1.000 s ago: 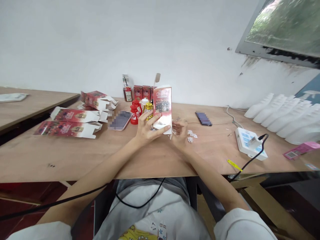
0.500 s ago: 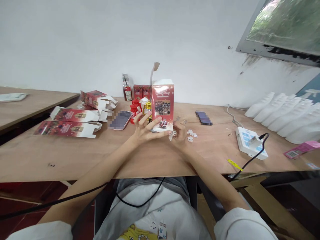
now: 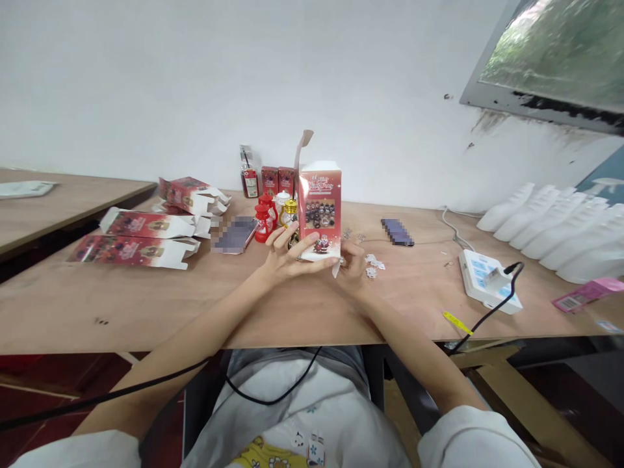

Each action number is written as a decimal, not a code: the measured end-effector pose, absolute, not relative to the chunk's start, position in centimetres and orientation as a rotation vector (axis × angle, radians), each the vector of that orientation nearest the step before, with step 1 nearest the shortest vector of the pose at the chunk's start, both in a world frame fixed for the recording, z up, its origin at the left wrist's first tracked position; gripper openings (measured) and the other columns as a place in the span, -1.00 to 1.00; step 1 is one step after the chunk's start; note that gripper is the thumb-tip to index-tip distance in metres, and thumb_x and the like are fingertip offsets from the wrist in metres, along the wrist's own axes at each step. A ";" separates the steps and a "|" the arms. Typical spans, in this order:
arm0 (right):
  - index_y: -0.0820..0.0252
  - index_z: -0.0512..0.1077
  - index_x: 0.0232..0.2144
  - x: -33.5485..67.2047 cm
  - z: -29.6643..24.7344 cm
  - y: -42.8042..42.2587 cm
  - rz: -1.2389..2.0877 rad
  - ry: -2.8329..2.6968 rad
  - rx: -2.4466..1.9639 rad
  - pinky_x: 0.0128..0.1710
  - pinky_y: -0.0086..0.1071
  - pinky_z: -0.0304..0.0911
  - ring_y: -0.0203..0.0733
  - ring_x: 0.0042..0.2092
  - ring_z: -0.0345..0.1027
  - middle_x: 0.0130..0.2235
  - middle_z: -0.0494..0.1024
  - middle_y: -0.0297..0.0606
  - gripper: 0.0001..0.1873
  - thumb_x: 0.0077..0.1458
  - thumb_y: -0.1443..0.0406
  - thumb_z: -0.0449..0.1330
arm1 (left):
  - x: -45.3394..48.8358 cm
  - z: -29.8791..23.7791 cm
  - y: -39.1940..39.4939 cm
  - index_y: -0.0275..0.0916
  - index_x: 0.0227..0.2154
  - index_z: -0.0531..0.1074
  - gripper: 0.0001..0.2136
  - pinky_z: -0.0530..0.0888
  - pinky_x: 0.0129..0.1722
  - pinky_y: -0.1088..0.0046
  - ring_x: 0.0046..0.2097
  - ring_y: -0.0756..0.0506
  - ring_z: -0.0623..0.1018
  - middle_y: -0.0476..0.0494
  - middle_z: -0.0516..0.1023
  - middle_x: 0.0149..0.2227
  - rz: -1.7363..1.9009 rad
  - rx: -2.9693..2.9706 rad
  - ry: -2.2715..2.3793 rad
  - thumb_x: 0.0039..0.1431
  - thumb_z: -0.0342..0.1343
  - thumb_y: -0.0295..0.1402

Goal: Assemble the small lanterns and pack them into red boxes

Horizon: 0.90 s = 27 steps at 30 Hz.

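A red and white Christmas gift box (image 3: 320, 208) stands upright just above the table, its top flap raised on the left. My left hand (image 3: 292, 257) grips its lower left, fingers spread across the front and under the bottom edge. At the lower right corner, beside a small white flap that hangs down, my right hand (image 3: 351, 266) is curled with its fingertips partly hidden; what they pinch, if anything, does not show. Behind the left fingers stand small lanterns: a red lantern (image 3: 263, 222), a gold lantern (image 3: 289, 211) and a white one, among others.
Flattened red boxes (image 3: 141, 224) lie at the left near a phone (image 3: 234, 234). Small white pieces (image 3: 374, 263) and another phone (image 3: 397, 232) are to the right. A power strip (image 3: 487, 279) with a black cable and white bottles (image 3: 560, 227) stand farther right. A drink bottle (image 3: 249, 182) is at the wall.
The box sits slightly lower in view and its printed front now shows more clearly. My right hand has shifted a little at the box's lower corner. My left hand keeps its hold.
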State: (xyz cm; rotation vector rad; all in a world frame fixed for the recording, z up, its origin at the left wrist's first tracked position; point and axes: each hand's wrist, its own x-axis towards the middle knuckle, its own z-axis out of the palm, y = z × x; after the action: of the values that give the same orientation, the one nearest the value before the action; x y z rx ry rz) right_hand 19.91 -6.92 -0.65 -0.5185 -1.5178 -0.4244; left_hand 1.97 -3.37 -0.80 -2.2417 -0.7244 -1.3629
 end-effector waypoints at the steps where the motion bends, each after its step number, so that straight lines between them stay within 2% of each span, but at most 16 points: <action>1: 0.07 0.24 -0.20 19.9 -0.7 -6.9 -0.418 -1.516 -0.545 -0.47 -0.36 0.37 -0.23 -0.34 0.45 -0.34 0.49 -0.23 -0.84 0.21 0.15 0.07 | 2.0 -0.9 -3.4 0.17 -0.24 0.48 -0.77 0.25 0.10 0.15 0.11 -0.17 0.37 -0.02 0.52 -0.17 -1.358 -2.222 -0.724 0.05 0.16 0.01; 4: 0.06 0.22 -0.24 19.8 -0.7 -7.0 -0.425 -1.504 -0.580 -0.49 -0.37 0.36 -0.26 -0.40 0.44 -0.39 0.48 -0.28 -0.85 0.22 0.14 0.04 | 2.0 -1.2 -3.4 0.07 -0.26 0.49 -0.77 0.23 0.13 0.15 0.11 -0.15 0.36 -0.01 0.53 -0.18 -1.324 -2.112 -0.703 0.10 0.13 0.00; 7: 0.05 0.19 -0.22 19.8 -0.6 -7.3 -0.474 -1.509 -0.575 -0.51 -0.38 0.34 -0.28 -0.45 0.41 -0.41 0.48 -0.31 -0.88 0.23 0.18 0.05 | 2.1 -1.4 -3.3 0.05 -0.29 0.50 -0.78 0.20 0.14 0.12 0.11 -0.15 0.36 -0.02 0.54 -0.19 -1.325 -2.017 -0.668 0.09 0.14 0.00; 15: 0.10 0.24 -0.14 19.4 0.3 -8.4 -0.474 -1.525 -0.613 -0.46 -0.40 0.36 -0.26 -0.43 0.44 -0.37 0.53 -0.29 -0.84 0.28 0.21 -0.03 | 1.6 -0.9 -3.5 0.22 -0.27 0.48 -0.86 0.08 0.15 0.03 0.02 -0.15 0.42 -0.03 0.51 -0.23 -1.448 -2.024 -0.678 0.07 0.20 -0.09; 21: 0.14 0.29 -0.08 19.4 0.8 -8.6 -0.303 -1.664 -0.726 -0.44 -0.42 0.38 -0.23 -0.39 0.49 -0.29 0.58 -0.21 -0.73 0.31 0.20 -0.12 | 1.2 0.2 -4.2 0.10 -0.24 0.48 -0.60 0.11 0.09 0.07 0.05 -0.22 0.40 -0.10 0.45 -0.16 -1.386 -2.051 -0.640 -0.07 0.13 0.17; 24: 0.11 0.30 -0.01 19.5 0.7 -8.5 -0.163 -1.717 -0.730 -0.34 -0.37 0.42 -0.21 -0.32 0.50 -0.21 0.58 -0.20 -0.65 0.31 0.17 -0.17 | 1.3 0.9 -4.5 0.01 -0.21 0.48 -0.62 0.22 -0.01 0.11 -0.03 -0.21 0.44 -0.16 0.45 -0.13 -1.362 -2.041 -0.649 -0.05 0.16 0.08; 27: 0.09 0.24 0.09 19.5 0.5 -8.3 0.054 -1.765 -0.619 -0.28 -0.33 0.45 -0.20 -0.24 0.51 -0.05 0.53 -0.17 -0.56 0.31 0.10 -0.20 | 1.3 1.5 -4.8 -0.03 -0.18 0.45 -0.67 0.28 -0.09 0.16 -0.08 -0.18 0.45 -0.19 0.44 -0.10 -1.404 -2.000 -0.596 -0.01 0.18 -0.06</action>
State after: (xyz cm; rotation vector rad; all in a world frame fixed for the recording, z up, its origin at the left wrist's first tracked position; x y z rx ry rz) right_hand 19.49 -8.33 0.45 -0.6188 -1.7651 0.0543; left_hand 1.27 -4.75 1.48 -2.0004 -0.5960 -1.4038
